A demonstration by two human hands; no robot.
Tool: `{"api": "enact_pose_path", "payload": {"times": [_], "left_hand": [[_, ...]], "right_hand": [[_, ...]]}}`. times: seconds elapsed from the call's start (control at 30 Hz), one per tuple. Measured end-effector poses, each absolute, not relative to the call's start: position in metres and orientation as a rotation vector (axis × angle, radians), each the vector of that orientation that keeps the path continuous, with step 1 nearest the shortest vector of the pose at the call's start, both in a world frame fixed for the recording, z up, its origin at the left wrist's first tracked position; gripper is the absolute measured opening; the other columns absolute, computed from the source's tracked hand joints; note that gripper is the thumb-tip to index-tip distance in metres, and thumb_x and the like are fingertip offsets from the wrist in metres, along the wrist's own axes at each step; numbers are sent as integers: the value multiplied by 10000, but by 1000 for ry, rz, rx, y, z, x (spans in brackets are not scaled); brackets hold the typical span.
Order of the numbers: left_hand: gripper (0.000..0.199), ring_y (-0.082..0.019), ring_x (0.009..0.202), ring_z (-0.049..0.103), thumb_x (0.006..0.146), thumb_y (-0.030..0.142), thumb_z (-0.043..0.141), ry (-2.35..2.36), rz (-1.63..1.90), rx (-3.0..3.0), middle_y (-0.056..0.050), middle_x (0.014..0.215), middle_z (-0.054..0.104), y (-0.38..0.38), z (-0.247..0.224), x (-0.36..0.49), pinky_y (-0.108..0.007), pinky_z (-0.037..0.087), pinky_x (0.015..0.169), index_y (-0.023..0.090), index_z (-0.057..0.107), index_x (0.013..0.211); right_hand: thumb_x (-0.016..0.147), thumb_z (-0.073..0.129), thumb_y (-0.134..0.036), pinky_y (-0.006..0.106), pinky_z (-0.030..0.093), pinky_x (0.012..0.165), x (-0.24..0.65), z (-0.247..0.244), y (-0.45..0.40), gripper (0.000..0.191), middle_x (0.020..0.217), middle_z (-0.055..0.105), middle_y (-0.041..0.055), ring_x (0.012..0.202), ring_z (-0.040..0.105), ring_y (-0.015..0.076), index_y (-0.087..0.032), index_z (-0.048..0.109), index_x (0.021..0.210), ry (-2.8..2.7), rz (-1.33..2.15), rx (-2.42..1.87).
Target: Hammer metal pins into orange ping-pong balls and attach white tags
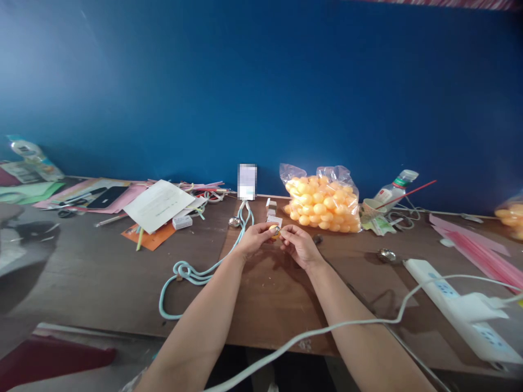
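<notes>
Over the middle of the brown table, my left hand is closed around a small orange ball with a silvery patch on it. My right hand meets it from the other side, fingers pinched at the ball's right edge. The fingers hide much of the ball. Just behind my hands stand small white blocks. A crumpled silvery ball lies left of them, near a looped light blue cord. A clear bag of orange balls sits behind my right hand.
A white cable crosses above my right forearm to a power strip. Another silvery ball lies to the right. A bottle leans by the blue wall. Papers and scissors cover the left side.
</notes>
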State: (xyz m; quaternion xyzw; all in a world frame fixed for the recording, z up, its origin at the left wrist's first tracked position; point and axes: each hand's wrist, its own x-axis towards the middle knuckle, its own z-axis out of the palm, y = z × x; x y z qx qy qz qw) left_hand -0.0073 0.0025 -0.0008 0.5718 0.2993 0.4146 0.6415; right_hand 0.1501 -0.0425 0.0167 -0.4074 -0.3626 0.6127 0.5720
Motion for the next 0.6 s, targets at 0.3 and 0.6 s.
{"api": "enact_pose_path", "payload": {"times": [0.3, 0.6], "left_hand": [[526, -169, 826, 607, 726, 484, 714, 690, 934, 1302, -91, 913, 687, 2, 1, -7, -297, 462, 769, 134, 690, 1118], [508, -162, 818, 606, 725, 475, 720, 679, 937, 1292, -87, 905, 686, 2, 1, -8, -289, 458, 760, 135, 698, 1102]], "right_hand": [[584, 844, -333, 181, 472, 464, 151, 17, -42, 285, 622, 564, -38, 495, 433, 50, -172, 644, 706, -863, 1455, -961], [587, 841, -331, 192, 468, 478, 151, 18, -43, 275, 619, 561, -38, 501, 433, 55, -170, 644, 689, -882, 1455, -967]]}}
